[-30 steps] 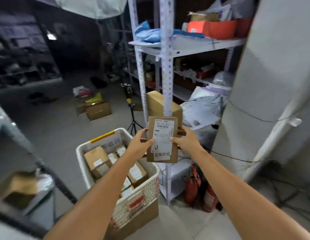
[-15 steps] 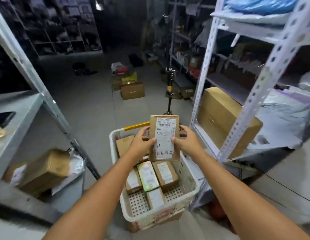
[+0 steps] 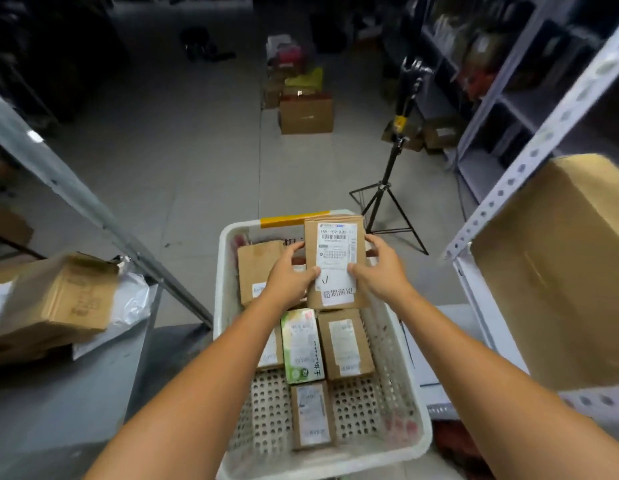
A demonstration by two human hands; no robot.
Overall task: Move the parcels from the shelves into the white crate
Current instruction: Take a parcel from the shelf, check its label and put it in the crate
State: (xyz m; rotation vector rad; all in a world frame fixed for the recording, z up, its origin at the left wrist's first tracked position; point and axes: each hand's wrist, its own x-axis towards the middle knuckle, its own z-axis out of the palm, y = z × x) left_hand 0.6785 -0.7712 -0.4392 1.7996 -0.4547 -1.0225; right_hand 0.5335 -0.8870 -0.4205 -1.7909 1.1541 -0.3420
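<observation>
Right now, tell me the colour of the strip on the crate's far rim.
Yellow strip on the white crate; clearest in the head view.

Single head-worn wide-angle view, looking forward and steeply down, close over the white crate (image 3: 228, 271), aisle floor (image 3: 183, 161) beyond

Head view: two hands, a left hand (image 3: 290, 279) and a right hand (image 3: 381, 271), gripping one labelled parcel (image 3: 335, 261) between them; one white crate (image 3: 220, 292) containing five further parcels, namely four brown parcels (image 3: 344, 344) and one green-and-white parcel (image 3: 301, 344). One large cardboard box (image 3: 560, 271) on the right-hand shelf, one taped carton (image 3: 59, 299) on the left-hand shelf with perhaps a second beneath it, and one black tripod (image 3: 387, 202) on the floor. One brown floor box (image 3: 306, 114) stands distinct in the aisle; the items behind it are too blurred to count.
</observation>
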